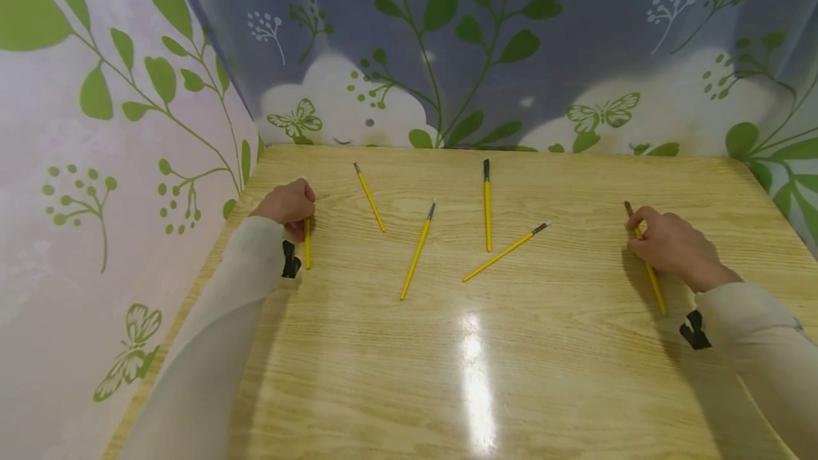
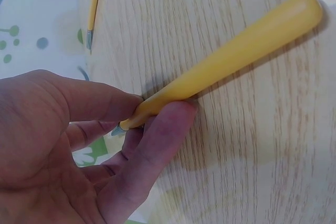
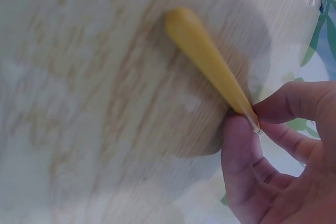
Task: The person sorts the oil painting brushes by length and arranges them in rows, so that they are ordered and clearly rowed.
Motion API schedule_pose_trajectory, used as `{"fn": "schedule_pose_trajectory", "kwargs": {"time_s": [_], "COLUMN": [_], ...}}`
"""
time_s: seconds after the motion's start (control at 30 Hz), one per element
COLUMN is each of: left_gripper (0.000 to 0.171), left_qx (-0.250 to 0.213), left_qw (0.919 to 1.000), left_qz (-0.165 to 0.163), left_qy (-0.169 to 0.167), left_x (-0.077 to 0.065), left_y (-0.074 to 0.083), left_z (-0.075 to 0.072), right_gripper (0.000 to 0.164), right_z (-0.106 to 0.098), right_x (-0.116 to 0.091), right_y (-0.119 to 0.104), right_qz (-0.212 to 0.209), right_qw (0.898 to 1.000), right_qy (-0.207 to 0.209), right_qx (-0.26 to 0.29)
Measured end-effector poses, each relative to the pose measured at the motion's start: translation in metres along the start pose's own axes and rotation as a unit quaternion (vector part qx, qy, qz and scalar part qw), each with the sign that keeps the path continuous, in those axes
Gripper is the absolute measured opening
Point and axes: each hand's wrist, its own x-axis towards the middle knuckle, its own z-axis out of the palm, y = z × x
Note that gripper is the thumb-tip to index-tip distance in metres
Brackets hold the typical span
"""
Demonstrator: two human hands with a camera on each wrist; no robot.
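Observation:
At the table's left side, my left hand (image 1: 287, 206) pinches a yellow-handled paintbrush (image 1: 308, 247) between thumb and finger. The left wrist view shows that brush's handle (image 2: 220, 66) pointing away from the hand, its ferrule partly hidden by the fingers. Over on the right, my right hand (image 1: 674, 245) pinches another yellow paintbrush (image 1: 655, 286), its dark tip showing beyond the fingers. In the right wrist view its handle (image 3: 207, 59) slants up and left from the thumb and fingertip, with a shadow on the wood beside it.
Several more yellow paintbrushes lie between the hands: a short one (image 1: 371, 197), a slanted one (image 1: 418, 250), a broad-tipped one (image 1: 488, 211) and a diagonal one (image 1: 505, 253). They lie on a wooden table (image 1: 383, 375). Leaf-patterned fabric (image 1: 447, 55) stands behind and to the left.

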Motion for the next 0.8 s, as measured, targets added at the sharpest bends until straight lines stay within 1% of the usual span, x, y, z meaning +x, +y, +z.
{"fn": "schedule_pose_trajectory", "kwargs": {"time_s": [0.33, 0.6, 0.8], "left_gripper": [0.027, 0.027, 0.026], "left_qx": [-0.007, 0.009, 0.007], "left_qw": [1.0000, 0.9999, 0.9999], "left_qz": [0.000, 0.008, 0.008], "left_qy": [-0.002, 0.006, 0.004], "left_x": [0.0015, -0.0001, -0.0007], "left_y": [-0.0019, -0.0007, -0.0002], "left_z": [0.0007, 0.0000, -0.0005], "right_gripper": [0.045, 0.044, 0.048], "right_z": [0.0021, -0.0001, -0.0041], "right_x": [0.0001, -0.0021, -0.0039], "right_y": [0.0010, -0.0011, -0.0048], "right_qz": [0.005, 0.011, 0.017], "right_qw": [1.000, 1.000, 0.999], "right_qy": [0.000, 0.019, 0.034], "right_qx": [0.004, 0.003, 0.005]}}
